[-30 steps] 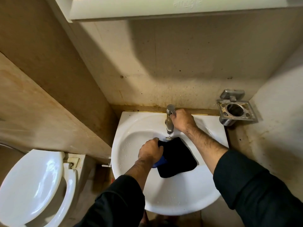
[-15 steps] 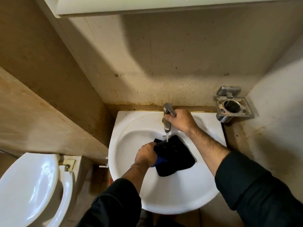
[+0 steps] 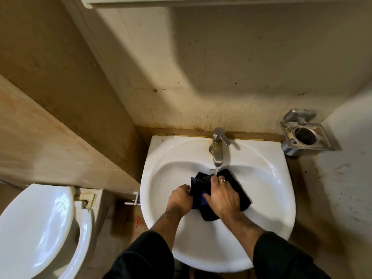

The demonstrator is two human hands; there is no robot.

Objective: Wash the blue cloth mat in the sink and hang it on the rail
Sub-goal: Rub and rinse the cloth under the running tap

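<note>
The blue cloth mat (image 3: pixel 240 195), dark and wet, lies bunched in the bowl of the white sink (image 3: pixel 267 190). Water runs from the chrome tap (image 3: pixel 218 147) onto its far edge. My left hand (image 3: pixel 180 199) grips the mat's left side, where a lighter blue fold shows. My right hand (image 3: pixel 222 196), with a ring on one finger, lies on top of the mat and holds it. Both hands hide the mat's middle. No rail is in view.
A white toilet (image 3: pixel 38 228) with its lid up stands at the lower left. A metal holder (image 3: pixel 307 132) is fixed to the wall right of the sink. Stained walls close in behind and on both sides, and a cabinet edge (image 3: pixel 181 1) hangs overhead.
My right hand has left the tap handle and come down onto the mat. Water now runs steadily from the tap. My left hand has kept its hold on the mat.
</note>
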